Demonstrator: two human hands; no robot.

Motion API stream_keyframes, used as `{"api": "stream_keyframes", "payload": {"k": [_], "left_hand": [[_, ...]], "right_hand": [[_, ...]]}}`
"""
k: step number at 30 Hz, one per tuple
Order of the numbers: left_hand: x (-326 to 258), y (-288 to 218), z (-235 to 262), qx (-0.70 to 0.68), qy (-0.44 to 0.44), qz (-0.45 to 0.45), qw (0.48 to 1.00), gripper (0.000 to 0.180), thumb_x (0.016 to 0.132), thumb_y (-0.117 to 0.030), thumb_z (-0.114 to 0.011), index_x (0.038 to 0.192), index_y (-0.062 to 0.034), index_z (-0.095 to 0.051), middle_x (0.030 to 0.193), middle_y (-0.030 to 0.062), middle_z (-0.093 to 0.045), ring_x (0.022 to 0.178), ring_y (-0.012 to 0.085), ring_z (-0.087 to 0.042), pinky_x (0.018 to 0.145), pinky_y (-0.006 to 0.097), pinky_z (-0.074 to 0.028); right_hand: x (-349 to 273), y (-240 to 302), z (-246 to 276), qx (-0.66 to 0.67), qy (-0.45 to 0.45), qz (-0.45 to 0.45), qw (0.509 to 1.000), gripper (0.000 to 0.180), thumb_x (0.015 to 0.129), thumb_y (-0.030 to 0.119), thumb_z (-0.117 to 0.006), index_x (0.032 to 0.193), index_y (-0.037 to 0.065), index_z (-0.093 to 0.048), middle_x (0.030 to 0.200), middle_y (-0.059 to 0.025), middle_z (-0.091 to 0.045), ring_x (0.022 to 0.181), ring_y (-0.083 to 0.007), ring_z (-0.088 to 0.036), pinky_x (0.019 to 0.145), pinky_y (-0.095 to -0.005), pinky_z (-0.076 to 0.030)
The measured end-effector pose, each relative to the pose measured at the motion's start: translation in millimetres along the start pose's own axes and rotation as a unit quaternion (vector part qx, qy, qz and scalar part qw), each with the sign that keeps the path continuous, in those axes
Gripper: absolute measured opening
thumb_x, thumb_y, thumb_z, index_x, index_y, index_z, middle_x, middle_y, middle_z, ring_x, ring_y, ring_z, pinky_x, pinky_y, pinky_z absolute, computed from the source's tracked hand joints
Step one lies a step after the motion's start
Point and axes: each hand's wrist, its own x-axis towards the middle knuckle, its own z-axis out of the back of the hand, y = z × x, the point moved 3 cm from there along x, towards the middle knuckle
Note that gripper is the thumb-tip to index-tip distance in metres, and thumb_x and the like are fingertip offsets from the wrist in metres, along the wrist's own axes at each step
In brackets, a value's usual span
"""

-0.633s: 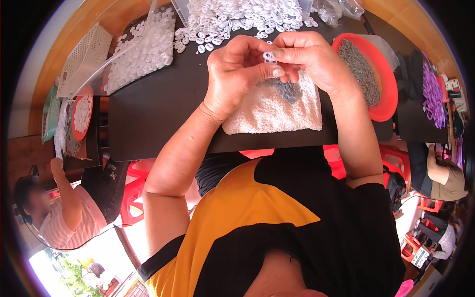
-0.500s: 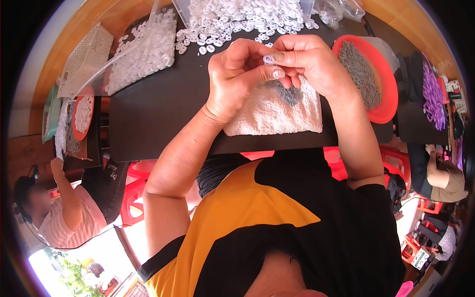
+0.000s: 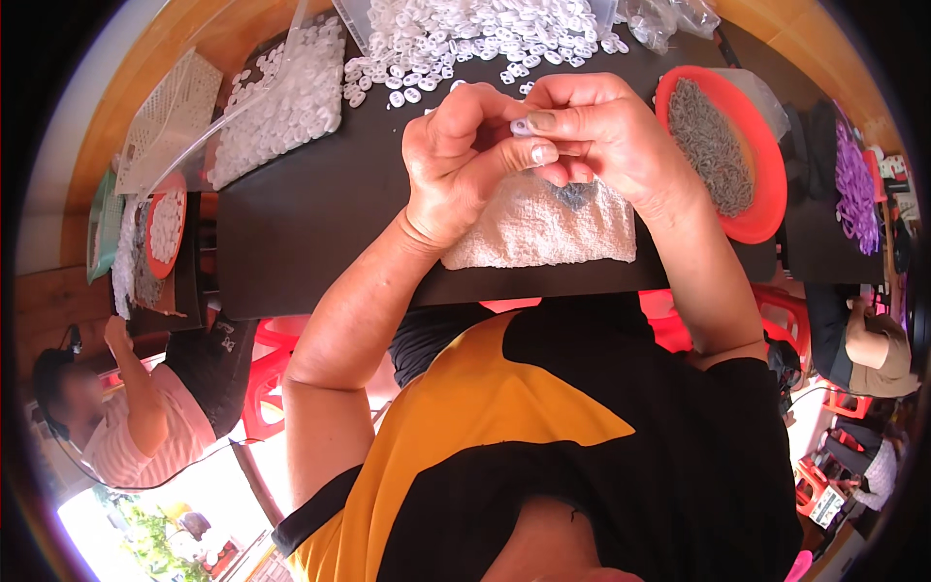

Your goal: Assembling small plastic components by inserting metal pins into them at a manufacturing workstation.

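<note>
Over the near part of the table, my left hand (image 3: 456, 160) and my right hand (image 3: 611, 131) meet fingertip to fingertip. A small white oval plastic piece (image 3: 520, 127) shows between them. My right thumb presses on it from one side, and my left index fingertip bends against its other side. My left thumb lies just below; fingers hide most of the piece. Underneath, a cream towel (image 3: 543, 233) lies on the table, with a little heap of thin grey parts (image 3: 572, 194) on it, partly covered by my fingers.
Many white oval pieces (image 3: 485, 34) spill from a clear bin beyond my hands. A bag of white pieces (image 3: 281, 116) lies left. To the right stands a red tray (image 3: 771, 184) of small grey parts (image 3: 713, 145). Co-workers sit at the far left (image 3: 145, 417) and right (image 3: 873, 349).
Both hands stay together in nearly the same place. The white oval piece has shifted slightly left and down, and my fingers have closed nearer around it.
</note>
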Motion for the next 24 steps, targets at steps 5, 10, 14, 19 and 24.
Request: {"api": "stream_keyframes", "payload": {"k": [5, 10, 14, 19, 24], "left_hand": [[1.3, -4.1, 2.1, 0.07, 0.026, -0.013, 0.997, 0.017, 0.083, 0.007, -0.069, 0.093, 0.0044, -0.055, 0.082, 0.0122, -0.067, 0.073, 0.0179, -0.071, 0.066, 0.027, -0.059], [2.9, -5.3, -4.2, 0.112, 0.014, -0.013, 0.994, 0.022, 0.082, 0.005, -0.071, 0.095, 0.0027, -0.054, 0.081, 0.0085, -0.066, 0.074, 0.0146, -0.069, 0.066, 0.024, -0.058], [2.4, -0.3, -3.9, 0.09, 0.0, -0.02, 0.996, 0.027, 0.078, 0.003, -0.076, 0.095, 0.0003, -0.056, 0.082, 0.005, -0.067, 0.075, 0.0112, -0.069, 0.065, 0.021, -0.055], [0.3, -2.8, -4.1, 0.051, -0.003, 0.008, 0.999, 0.025, 0.078, 0.005, -0.075, 0.092, 0.0018, -0.055, 0.081, 0.0075, -0.066, 0.074, 0.0139, -0.069, 0.065, 0.024, -0.057], [1.1, -2.6, -1.0, 0.102, 0.011, -0.041, 0.994, 0.025, 0.078, 0.004, -0.075, 0.089, 0.0019, -0.053, 0.08, 0.009, -0.066, 0.072, 0.0149, -0.069, 0.062, 0.025, -0.058]], "right_hand": [[3.2, -5.1, 0.5, 0.038, 0.015, -0.003, 0.999, 0.016, 0.09, 0.015, -0.061, 0.089, -0.001, -0.064, 0.07, -0.0045, -0.063, 0.054, -0.0103, -0.059, 0.043, -0.0174, -0.038], [2.0, -3.1, 4.8, 0.004, -0.019, 0.014, 1.0, 0.016, 0.089, 0.015, -0.062, 0.089, -0.001, -0.064, 0.069, -0.0037, -0.062, 0.055, -0.0105, -0.058, 0.047, -0.0195, -0.039], [0.8, 0.8, 7.5, -0.014, -0.023, 0.023, 0.999, 0.017, 0.089, 0.016, -0.063, 0.089, -0.001, -0.065, 0.068, -0.0031, -0.061, 0.055, -0.0101, -0.057, 0.047, -0.0201, -0.039], [-0.5, 3.0, 2.0, -0.017, -0.013, 0.005, 1.0, 0.018, 0.089, 0.017, -0.064, 0.088, -0.001, -0.065, 0.067, -0.0027, -0.06, 0.055, -0.0091, -0.057, 0.046, -0.0195, -0.038], [0.6, 0.6, -0.3, -0.01, -0.004, 0.001, 1.0, 0.017, 0.089, 0.016, -0.064, 0.088, -0.001, -0.065, 0.066, -0.0032, -0.06, 0.055, -0.0092, -0.058, 0.045, -0.019, -0.038]]}}
